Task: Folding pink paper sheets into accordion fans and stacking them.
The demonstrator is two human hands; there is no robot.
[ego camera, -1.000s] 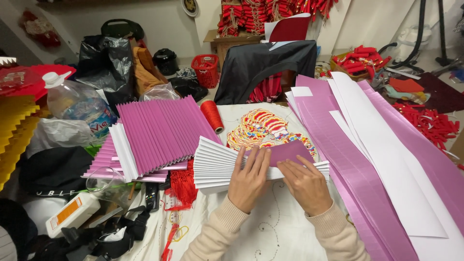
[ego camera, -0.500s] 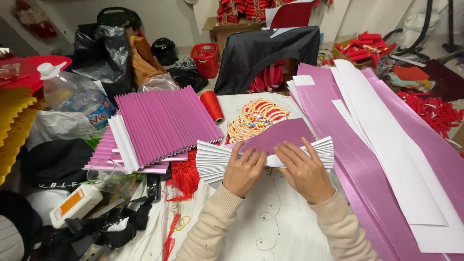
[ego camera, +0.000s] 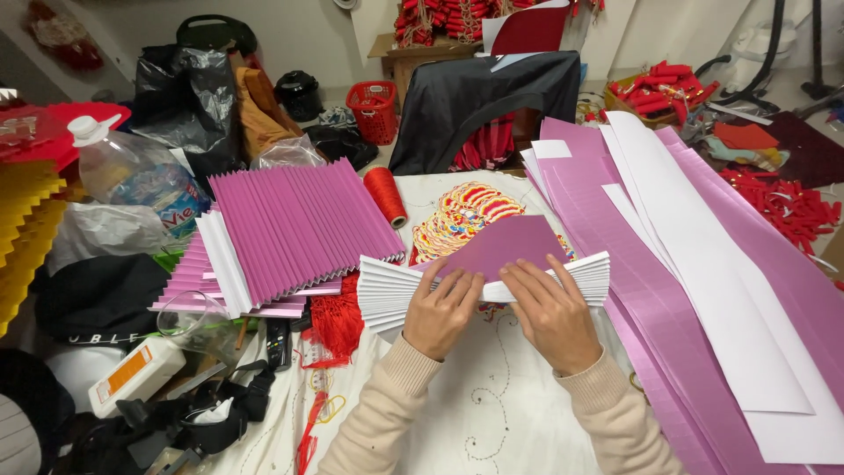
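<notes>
A pleated paper strip [ego camera: 387, 290], white on the folded side and purple on its loose flap [ego camera: 505, 244], lies across the white embroidered cloth [ego camera: 492, 413] before me. My left hand [ego camera: 442, 310] presses its pleats near the middle, fingertips at the flap's lower edge. My right hand [ego camera: 552, 315] grips the pleats just to the right, thumb and fingers on the fold. The flap stands raised above both hands.
A stack of finished purple pleated sheets [ego camera: 290, 229] lies to the left, a red thread spool [ego camera: 385, 195] beside it. Long purple and white paper strips [ego camera: 694, 264] fill the right. A water bottle [ego camera: 132, 176], yellow pleated paper [ego camera: 26, 229] and black bags crowd the left.
The purple flap has been lifted and folded upward over the pleats. Both hands have shifted slightly along the fold, staying on the paper.
</notes>
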